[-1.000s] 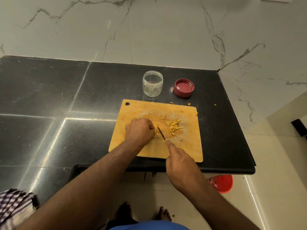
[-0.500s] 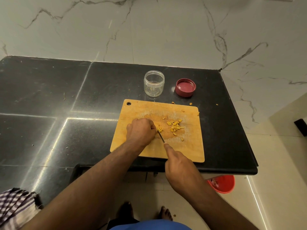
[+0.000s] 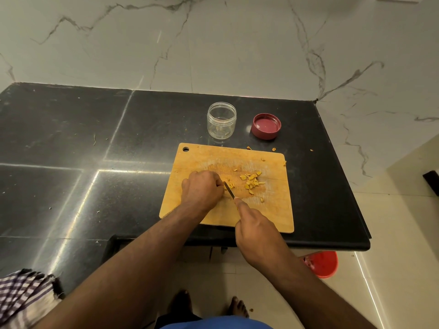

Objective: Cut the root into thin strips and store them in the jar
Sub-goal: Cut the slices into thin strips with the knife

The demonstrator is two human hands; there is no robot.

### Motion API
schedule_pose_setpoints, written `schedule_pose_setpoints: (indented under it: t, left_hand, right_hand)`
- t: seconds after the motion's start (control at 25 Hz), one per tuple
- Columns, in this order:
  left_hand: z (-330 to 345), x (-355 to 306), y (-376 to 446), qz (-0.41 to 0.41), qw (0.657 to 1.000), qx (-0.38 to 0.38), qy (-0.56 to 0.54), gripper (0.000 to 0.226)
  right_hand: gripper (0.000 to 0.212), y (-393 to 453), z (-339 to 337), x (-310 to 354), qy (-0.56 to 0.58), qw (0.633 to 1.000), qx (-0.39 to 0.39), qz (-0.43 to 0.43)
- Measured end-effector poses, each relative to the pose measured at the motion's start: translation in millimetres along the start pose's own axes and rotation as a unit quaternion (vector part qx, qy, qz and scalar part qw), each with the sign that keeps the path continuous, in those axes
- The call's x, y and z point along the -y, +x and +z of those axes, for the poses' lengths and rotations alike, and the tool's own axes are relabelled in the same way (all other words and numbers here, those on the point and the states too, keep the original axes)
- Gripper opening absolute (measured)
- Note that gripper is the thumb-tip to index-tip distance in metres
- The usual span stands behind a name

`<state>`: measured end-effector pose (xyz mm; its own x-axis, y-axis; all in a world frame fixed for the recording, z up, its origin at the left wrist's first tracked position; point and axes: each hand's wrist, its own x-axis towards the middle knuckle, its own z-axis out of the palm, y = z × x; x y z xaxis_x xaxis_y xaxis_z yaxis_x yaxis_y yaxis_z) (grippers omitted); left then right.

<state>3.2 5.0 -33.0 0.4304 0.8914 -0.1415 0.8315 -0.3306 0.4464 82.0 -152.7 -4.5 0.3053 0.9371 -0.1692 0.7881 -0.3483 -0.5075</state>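
Head view: my left hand (image 3: 200,189) curls over the root on the board (image 3: 202,155) so it cannot slip. My right hand (image 3: 255,227) grips the knife (image 3: 228,189), blade beside those fingers. Cut bits (image 3: 250,182) lie right of the blade. The jar (image 3: 221,120) waits open behind the board.

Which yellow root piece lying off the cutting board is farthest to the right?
The lone root piece on the black counter, right of the red lid; the other stray root pieces lie beside the board's far edge.

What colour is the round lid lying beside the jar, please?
Dark red round lid, head view.
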Motion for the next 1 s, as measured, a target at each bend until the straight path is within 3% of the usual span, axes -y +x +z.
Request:
schedule_pose_setpoints:
  t: [0.4,0.64,1.0]
  left_hand:
    - [0,-1,2,-0.009,1.0,-0.005,0.002,0.013]
    - [-5,1,-1,0.004,1.0,0.004,-0.001,0.017]
    - [-30,37,-5,-0.022,0.99,-0.057,-0.131,0.024]
  right_hand:
    - [0.054,-20,1,-8,-0.01,1.0,0.023,0.002]
    - [0.054,-25,-10,-8,0.057,0.998,-0.041,-0.004]
    - [0.054,-16,13,-16,0.043,0.999,0.007,-0.032]
